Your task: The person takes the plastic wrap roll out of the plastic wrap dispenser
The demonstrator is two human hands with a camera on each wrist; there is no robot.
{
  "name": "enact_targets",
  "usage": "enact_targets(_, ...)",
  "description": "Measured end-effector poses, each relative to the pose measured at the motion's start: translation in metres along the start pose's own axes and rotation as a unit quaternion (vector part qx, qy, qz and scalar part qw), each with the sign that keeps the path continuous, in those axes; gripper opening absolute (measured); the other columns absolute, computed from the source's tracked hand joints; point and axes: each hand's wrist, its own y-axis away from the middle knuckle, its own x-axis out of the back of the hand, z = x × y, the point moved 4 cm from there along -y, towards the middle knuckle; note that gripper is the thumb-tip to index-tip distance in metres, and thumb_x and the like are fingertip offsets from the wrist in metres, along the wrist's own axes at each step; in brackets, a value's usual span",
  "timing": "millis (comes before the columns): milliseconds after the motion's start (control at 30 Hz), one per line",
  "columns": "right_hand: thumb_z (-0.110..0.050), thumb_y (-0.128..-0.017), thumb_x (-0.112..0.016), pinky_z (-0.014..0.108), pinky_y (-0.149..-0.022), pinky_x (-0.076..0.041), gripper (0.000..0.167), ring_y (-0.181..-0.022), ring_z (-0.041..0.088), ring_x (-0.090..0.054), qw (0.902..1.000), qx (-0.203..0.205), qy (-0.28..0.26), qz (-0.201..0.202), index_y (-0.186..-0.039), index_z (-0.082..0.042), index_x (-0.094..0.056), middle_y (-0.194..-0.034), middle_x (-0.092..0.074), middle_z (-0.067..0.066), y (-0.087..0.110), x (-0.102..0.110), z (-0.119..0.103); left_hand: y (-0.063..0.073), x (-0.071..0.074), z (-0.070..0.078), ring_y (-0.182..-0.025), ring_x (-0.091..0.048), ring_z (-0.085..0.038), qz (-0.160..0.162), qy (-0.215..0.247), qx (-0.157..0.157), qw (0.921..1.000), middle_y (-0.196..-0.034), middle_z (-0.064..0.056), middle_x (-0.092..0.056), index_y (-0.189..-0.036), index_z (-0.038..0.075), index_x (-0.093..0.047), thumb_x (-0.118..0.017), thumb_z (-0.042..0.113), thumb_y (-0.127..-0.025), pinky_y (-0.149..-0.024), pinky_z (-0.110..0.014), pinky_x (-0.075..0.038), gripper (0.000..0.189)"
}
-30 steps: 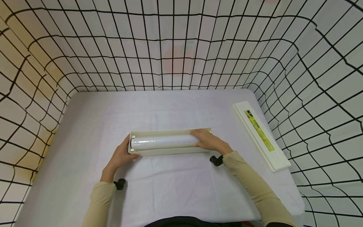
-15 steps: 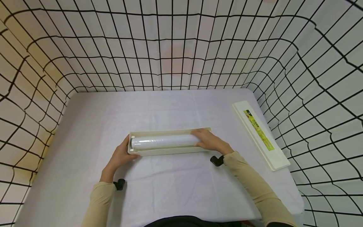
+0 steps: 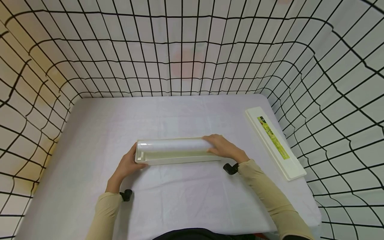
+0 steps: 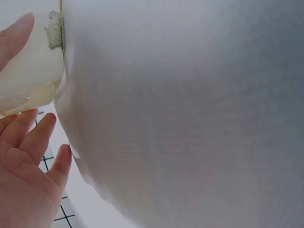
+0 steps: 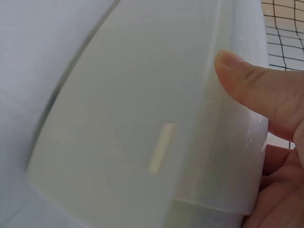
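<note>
A long cream plastic box [image 3: 180, 160] lies lidless across the middle of the table. Inside it, a shiny whitish roll, looking like cling film [image 3: 174, 145], sits raised against the far wall, its left end tilted out of the end seats. My left hand [image 3: 127, 165] holds the box's left end, thumb on the near side; in the left wrist view the fingers [image 4: 28, 142] lie along another side of that end. At the other end, my right hand [image 3: 222, 147] grips the roll, with its thumb [image 5: 237, 78] over the top and fingers partly hidden behind.
A long white lid [image 3: 275, 143] with a yellow-green label lies slanted at the table's right edge. White cloth covers the table [image 3: 168, 200]. Black wire mesh [image 3: 183, 60] rises along the back and both sides.
The roll has moved up and away within the box, toward the far wall, baring the box floor in front. My right hand moved slightly with it; the left hand stayed put.
</note>
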Motion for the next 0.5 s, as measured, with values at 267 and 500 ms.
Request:
enact_targets(267, -0.016, -0.085, -0.066, 0.048, -0.097, -0.045, 0.052, -0.112, 0.036, -0.058, 0.9996, 0.001, -0.003, 0.027, -0.129, 0.006, -0.05, -0.125, -0.06, 0.021, 0.002, 0.012, -0.005, 0.0, 0.0, 0.001, -0.112, -0.055, -0.044, -0.002, -0.006, 0.001, 1.0, -0.143, -0.026, -0.042, -0.15, 0.012, -0.017, -0.079, 0.011, -0.07, -0.087, -0.053, -0.049, 0.102)
enact_targets(500, -0.016, -0.085, -0.067, 0.049, -0.1, -0.043, 0.052, -0.116, 0.037, -0.055, 0.9987, -0.028, -0.001, 0.043, -0.13, 0.004, -0.05, -0.128, -0.058, 0.021, 0.005, 0.019, -0.007, 0.0, 0.0, 0.002, -0.125, -0.045, -0.047, -0.002, -0.004, 0.004, 1.0, -0.146, -0.026, -0.038, -0.151, 0.011, -0.015, -0.079, 0.01, -0.07, -0.093, -0.057, -0.045, 0.103)
